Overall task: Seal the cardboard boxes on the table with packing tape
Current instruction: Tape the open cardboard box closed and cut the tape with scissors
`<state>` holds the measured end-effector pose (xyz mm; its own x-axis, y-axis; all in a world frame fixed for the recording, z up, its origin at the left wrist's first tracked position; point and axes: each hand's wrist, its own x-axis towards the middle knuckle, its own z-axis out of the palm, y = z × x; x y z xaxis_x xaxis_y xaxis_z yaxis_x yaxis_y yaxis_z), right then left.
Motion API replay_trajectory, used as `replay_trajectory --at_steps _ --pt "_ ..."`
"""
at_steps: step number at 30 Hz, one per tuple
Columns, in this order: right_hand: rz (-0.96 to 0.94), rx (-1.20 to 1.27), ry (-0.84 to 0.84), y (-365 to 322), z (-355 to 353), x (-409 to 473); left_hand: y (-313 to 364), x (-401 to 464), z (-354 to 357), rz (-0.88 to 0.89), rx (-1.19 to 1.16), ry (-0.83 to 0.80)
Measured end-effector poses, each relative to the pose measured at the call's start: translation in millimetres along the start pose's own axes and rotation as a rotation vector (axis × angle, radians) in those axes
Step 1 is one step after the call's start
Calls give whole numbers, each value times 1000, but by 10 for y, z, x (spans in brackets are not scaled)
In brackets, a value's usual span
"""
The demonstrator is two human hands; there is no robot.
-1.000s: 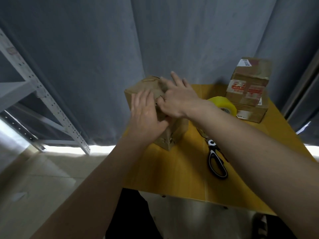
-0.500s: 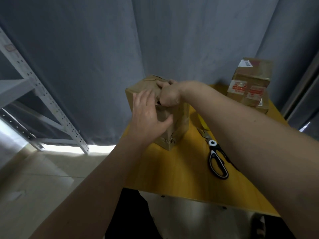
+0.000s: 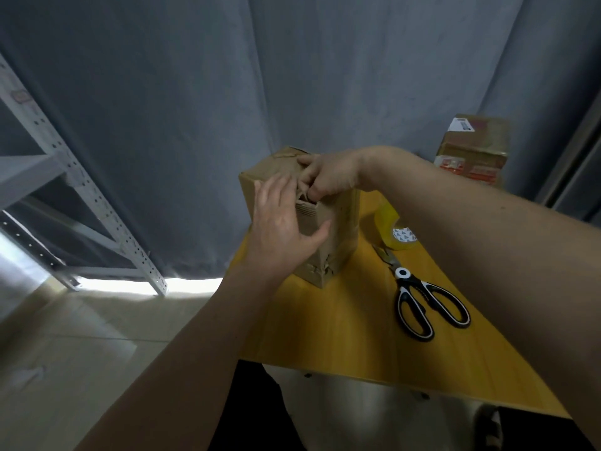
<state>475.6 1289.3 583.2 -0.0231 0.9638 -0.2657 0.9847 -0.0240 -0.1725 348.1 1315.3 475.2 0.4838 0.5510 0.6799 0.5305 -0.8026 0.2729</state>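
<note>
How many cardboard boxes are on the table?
2: one box under both hands at the table's left edge, one taped box at the far right corner. The forearm may hide more.

Brown cardboard box (image 3: 328, 242), standing upright on the yellow table (image 3: 341, 323), its near bottom corner crumpled; top flaps lie under the fingers (image 3: 309, 177). Yellow packing tape roll (image 3: 395, 231), on its side, right of the fingers. A second, taped box (image 3: 473, 148) with red labels stands farther right, well apart.
</note>
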Motion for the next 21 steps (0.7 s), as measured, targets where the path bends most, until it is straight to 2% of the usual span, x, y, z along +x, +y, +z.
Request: replay_trajectory --at_steps 4,5,10,16,18,21 --pt "-19 288 -39 11 -106 -43 -50 -19 -51 35 -57 -22" --pt "-15 294 -60 14 -153 -31 -62 -12 -61 42 -77 -31" --pt "-53 223 9 -19 -218 -60 -135 40 -126 66 -190 -119" --pt "-98 54 195 -121 -199 -70 -185 116 -205 43 -383 -192" --pt "-107 153 203 -141 -203 -61 -152 143 -224 -19 -496 -222" --pt "-63 528 228 -84 -163 -82 -116 190 -225 -177 -653 -223"
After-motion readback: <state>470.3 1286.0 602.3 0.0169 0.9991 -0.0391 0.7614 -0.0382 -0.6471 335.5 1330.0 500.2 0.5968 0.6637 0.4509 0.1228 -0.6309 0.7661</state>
